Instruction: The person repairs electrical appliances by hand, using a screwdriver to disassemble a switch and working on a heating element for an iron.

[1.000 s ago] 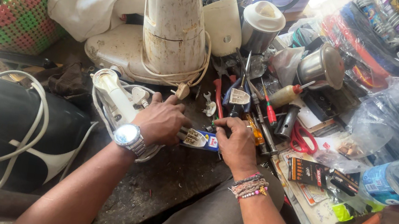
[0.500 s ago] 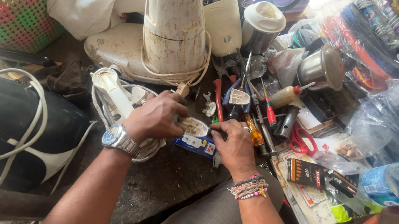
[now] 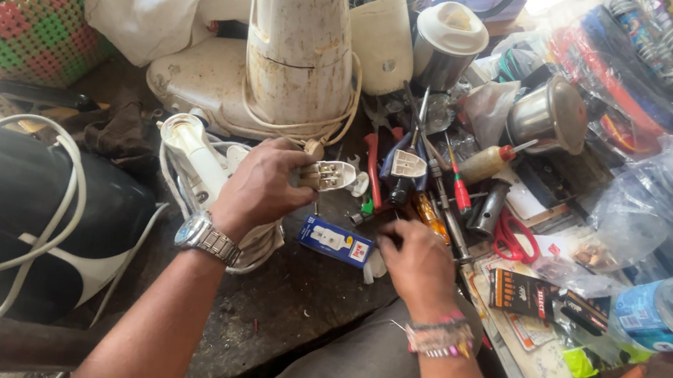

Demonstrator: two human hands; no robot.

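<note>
The white plug (image 3: 328,175) sits in the left hand (image 3: 263,188), raised a little above the dark, grimy bench top (image 3: 285,312); its body is pinched between the thumb and the curled fingers (image 3: 293,157), and its free end juts out to the right past the fingertips, showing brass-coloured metal parts. The left hand is therefore closed around the plug, with a metal wristwatch (image 3: 204,237) on its wrist. Just below the plug, flat on the bench, lies a small blue box (image 3: 335,243) with a picture of a white plug on it; it lies between the two hands, apart from the left fingers and close to the right ones. The right hand (image 3: 414,260) is palm down on the bench with its fingers bent onto the surface beside the box's right end; whether it pinches some small part cannot be told, since the fingertips are blurred. Coloured bracelets (image 3: 440,339) ring that wrist. Behind the left hand lies a white appliance wound with white cord (image 3: 201,163), and beyond it stands a dirty white mixer base (image 3: 298,54). To the right of the plug is a clutter of tools: red-handled pliers (image 3: 374,168), screwdrivers (image 3: 454,187), red scissors (image 3: 512,238), and a steel jar (image 3: 550,113) lying on its side.
</note>
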